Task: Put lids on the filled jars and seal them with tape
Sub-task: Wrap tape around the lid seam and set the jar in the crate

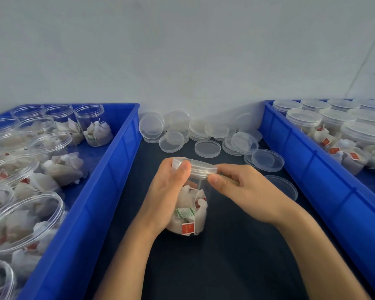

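At centre frame, a left hand (pixel 169 191) grips a filled jar (pixel 187 213) while right hand (pixel 240 191) fingers pinch its lid (pixel 195 166), apparently mid-capping; taping the seam likely comes next.

A dark desk (pixel 236 245) ran between two blue crates: the left crate (pixel 91 202) sat along one side, the right crate (pixel 325 169) along the other. Behind both rose a plain pale wall (pixel 182 50).
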